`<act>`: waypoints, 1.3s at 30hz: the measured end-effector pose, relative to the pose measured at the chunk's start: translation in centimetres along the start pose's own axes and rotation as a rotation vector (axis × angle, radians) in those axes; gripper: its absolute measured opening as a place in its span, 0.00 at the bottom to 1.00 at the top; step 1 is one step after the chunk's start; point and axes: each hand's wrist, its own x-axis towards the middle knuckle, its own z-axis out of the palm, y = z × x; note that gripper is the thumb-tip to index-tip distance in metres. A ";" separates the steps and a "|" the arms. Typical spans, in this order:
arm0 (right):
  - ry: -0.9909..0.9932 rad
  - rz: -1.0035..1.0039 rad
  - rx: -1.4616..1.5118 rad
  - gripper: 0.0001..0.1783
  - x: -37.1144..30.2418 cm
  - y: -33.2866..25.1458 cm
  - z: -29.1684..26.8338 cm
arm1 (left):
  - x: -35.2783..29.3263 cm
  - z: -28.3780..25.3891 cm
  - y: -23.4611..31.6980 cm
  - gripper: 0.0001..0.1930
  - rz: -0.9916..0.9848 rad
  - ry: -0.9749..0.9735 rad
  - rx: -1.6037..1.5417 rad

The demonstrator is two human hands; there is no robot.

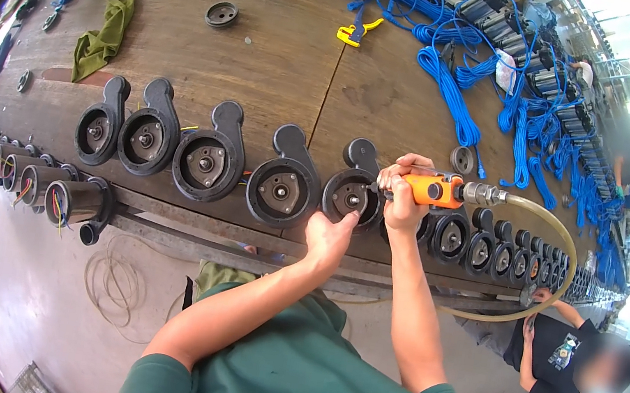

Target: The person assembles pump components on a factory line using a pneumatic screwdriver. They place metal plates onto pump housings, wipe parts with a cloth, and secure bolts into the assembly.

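My right hand (403, 190) is closed around an orange air tool (434, 190), whose tip points left over a round black motor housing (349, 202). That housing lies with its open face up and a shaft at its centre. My left hand (327, 238) grips the near rim of this housing, the thumb lying on the edge; its other fingers are partly hidden. A clear air hose (557, 220) runs from the tool's metal coupling and loops back toward me. Just left of my left hand lies a similar black housing (282, 191).
More housings (208, 162) stand in a row along the bench edge. Cylinders with wires (72, 202) hang at the left. Bundled blue cables (449, 94), a yellow clamp (356, 33), a green cloth (104, 36) and a metal ring (221, 13) lie beyond. A co-worker (555, 353) is at the right.
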 end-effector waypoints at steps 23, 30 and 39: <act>0.037 -0.231 0.183 0.15 -2.8 -9.4 -8.6 | -7.8 -0.8 4.6 0.12 0.549 -0.595 0.381; 0.092 -0.127 0.210 0.14 -6.7 -9.4 -17.4 | -4.2 6.6 6.6 0.26 1.285 -0.267 1.314; 0.222 -0.067 0.234 0.13 -6.9 -8.3 -17.7 | -3.1 8.6 7.5 0.31 1.280 -0.260 1.492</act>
